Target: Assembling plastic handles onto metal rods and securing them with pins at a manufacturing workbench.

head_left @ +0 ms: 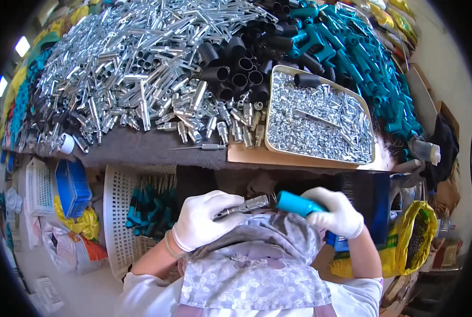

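My left hand (204, 219), in a white glove, is closed around a silvery metal cylinder part (255, 203) with a slim dark shaft. In my gloved right hand (340, 214) is a teal plastic tube-shaped housing (295, 203), gripped between thumb and fingers. The housing's end and the metal part face each other over my lap, with a narrow gap between them. Something thin, perhaps wire, shows in that gap, too small to make out. A patterned apron (251, 285) covers my lap below both hands.
Ahead, the bench holds a heap of metal parts (141, 53), black sleeves (241, 68), teal housings (347, 47) and a tray (268, 119) of small fittings. A pointed tool (209, 147) lies at its edge. A white basket (120, 227) stands left, a yellow sack (405, 243) right.
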The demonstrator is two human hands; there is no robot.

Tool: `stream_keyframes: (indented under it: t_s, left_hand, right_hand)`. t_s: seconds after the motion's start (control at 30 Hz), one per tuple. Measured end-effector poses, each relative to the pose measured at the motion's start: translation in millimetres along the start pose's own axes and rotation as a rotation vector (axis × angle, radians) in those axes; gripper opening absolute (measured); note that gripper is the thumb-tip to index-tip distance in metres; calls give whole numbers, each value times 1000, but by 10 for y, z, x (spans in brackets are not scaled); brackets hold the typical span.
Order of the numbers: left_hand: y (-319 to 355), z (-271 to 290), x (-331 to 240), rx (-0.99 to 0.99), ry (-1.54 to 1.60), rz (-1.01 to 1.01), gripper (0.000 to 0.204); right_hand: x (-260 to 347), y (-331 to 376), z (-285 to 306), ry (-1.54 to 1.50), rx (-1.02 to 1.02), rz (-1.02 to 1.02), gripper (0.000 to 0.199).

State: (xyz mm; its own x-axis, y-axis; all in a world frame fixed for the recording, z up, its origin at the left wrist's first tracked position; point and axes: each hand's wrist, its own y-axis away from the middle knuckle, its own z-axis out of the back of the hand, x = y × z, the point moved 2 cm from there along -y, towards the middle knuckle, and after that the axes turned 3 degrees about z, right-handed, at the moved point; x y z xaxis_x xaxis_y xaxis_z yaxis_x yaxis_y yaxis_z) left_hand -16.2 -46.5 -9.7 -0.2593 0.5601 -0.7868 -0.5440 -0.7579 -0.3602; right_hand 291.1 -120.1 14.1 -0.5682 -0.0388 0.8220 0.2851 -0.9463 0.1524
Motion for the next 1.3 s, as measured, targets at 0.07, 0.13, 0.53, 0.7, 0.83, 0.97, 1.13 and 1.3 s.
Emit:
stream_keyframes:
  t_s: [0.07, 0.13, 0.53, 0.7, 0.83, 0.97, 1.13, 1.3]
  left_hand:
    - [-1, -28, 4, 28, -28, -18, 28]
    - [7, -24, 20, 72, -47, -64, 27]
    - [-24, -160, -110, 206, -150, -172, 39]
    - [-19, -157, -91, 299, -169, -273, 43]
    - [-27, -197, -124, 316, -144, -242, 47]
    - [17, -266, -118, 364, -114, -165, 52]
    - [-14, -347, -205, 387, -44, -97, 56]
    - [-6, -588, -207, 410, 8, -128, 55]
  right_hand:
    - [69, 19, -61, -80, 21, -91, 69]
    - [66, -32, 32, -42, 68, -59, 66]
    - [265, -157, -349, 4, 77, 69, 50]
    - [136, -212, -486, -201, 198, -29, 52]
    - [61, -184, -543, -200, 109, 39, 58]
    - [107, -90, -597, -242, 90, -50, 62]
    - [70, -81, -520, -303, 158, -72, 63]
    - [217, -206, -523, -214, 226, -57, 67]
